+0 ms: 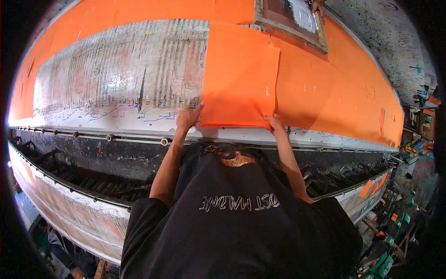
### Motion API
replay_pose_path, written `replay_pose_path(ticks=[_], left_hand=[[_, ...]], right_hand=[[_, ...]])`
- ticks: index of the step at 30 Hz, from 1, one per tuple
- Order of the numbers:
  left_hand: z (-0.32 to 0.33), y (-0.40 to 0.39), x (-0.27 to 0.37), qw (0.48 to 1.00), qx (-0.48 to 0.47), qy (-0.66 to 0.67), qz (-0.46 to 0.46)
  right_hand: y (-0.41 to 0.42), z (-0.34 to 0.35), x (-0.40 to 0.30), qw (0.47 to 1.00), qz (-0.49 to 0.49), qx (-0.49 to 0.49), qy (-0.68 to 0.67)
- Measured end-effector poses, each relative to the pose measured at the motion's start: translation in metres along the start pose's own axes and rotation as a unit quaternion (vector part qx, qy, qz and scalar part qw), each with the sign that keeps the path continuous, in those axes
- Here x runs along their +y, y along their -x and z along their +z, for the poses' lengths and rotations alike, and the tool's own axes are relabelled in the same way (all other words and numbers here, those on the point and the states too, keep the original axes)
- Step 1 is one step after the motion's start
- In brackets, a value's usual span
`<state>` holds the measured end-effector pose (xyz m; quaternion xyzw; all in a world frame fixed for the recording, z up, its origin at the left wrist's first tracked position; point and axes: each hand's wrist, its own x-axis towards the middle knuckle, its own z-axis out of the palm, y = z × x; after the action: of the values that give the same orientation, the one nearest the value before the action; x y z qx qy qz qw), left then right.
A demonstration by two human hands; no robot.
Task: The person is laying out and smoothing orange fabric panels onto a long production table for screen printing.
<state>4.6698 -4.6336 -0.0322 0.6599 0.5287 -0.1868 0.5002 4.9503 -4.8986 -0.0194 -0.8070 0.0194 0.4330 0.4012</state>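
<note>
An orange fabric piece (240, 73) lies flat in front of me on a long printing table (118, 76), whose pale surface is streaked with paint. At its near left corner, my left hand (190, 115) pinches the fabric edge. My right hand (273, 122) grips the near right corner, where the edge curls. More orange fabric (334, 90) covers the table to the right and along the far side. Beyond it, a wooden-framed printing screen (289, 28) with white ink rests on the fabric.
Another person's hand (317, 7) touches the screen frame at the far side. A metal rail with round stops (109, 137) runs along the near edge. Behind me stands a second table (87, 212); green and orange pieces (383, 263) lie at the lower right.
</note>
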Motion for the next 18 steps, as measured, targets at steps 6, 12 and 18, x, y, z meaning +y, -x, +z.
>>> replay_pose_path(ticks=[6, 12, 18], left_hand=[[0.052, 0.003, -0.021, 0.916, -0.131, 0.375, 0.048], [0.061, 0.018, -0.028, 0.978, 0.041, 0.199, 0.044], [0.067, 0.03, -0.011, 0.966, 0.189, 0.059, 0.165]], right_hand=[[-0.013, -0.013, 0.076, 0.995, -0.054, -0.047, -0.063], [0.0, 0.01, 0.072, 0.973, -0.178, 0.075, 0.123], [0.012, 0.005, 0.068, 0.968, -0.176, 0.044, 0.174]])
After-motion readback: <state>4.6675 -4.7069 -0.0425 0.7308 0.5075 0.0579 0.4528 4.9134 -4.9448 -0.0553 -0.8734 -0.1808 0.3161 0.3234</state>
